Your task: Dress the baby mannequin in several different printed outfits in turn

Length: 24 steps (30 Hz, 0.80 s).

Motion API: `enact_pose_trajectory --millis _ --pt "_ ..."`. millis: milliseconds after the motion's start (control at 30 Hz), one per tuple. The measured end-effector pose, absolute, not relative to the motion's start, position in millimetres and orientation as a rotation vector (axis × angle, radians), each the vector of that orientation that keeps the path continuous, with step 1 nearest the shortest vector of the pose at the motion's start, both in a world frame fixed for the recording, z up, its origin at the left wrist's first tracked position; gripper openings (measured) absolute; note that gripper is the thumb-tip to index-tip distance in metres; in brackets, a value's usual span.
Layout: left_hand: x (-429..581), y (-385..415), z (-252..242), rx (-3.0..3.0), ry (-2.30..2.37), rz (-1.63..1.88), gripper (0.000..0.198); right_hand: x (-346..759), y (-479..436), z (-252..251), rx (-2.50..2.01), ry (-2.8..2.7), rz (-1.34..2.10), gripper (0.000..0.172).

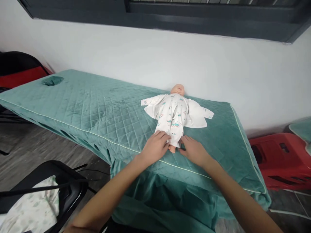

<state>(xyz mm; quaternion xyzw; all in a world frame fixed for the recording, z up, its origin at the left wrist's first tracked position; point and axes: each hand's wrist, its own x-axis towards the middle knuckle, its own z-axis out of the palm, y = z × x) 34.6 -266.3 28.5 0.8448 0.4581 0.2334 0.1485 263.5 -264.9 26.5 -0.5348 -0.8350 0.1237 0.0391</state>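
Note:
A baby doll [178, 89] lies on its back on the green quilted bed, its head toward the wall. White baby clothes [173, 113] with a small coloured print cover its body and legs, and the sleeves spread out to both sides. At the lower hem, my left hand [157, 147] grips the cloth on the left side, fingers curled over it. Opposite it, my right hand [193, 149] pinches the hem's right edge between thumb and fingers. A bare doll foot [172, 149] shows between my hands; the other leg is hidden by cloth.
The green-covered bed [102, 106] has a face hole [52, 80] at its far left. A black chair [73, 191] at lower left carries a printed white cloth [36, 207]. Red plastic stools [282, 161] stand at right. A white wall [121, 55] runs behind.

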Motion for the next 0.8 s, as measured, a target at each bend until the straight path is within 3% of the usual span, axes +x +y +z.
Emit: enact_pose_trajectory --millis 100,200,400,633,800 --pt "55 -260 32 2.423 1.365 0.492 0.017 253 -269 10 -1.651 -2.461 0.317 0.008" --pt "65 -258 32 2.413 1.427 0.415 0.017 253 -272 15 -1.568 -2.416 0.293 0.014" --pt "68 -263 38 2.377 1.505 0.548 0.006 254 -284 47 -1.154 -2.469 0.076 0.017" --pt "54 -270 38 2.025 1.338 0.780 0.012 238 -296 20 -1.579 -2.274 0.098 0.010" --pt "45 -277 30 2.241 1.430 0.738 0.012 240 -303 20 -1.596 -2.360 0.160 0.014"
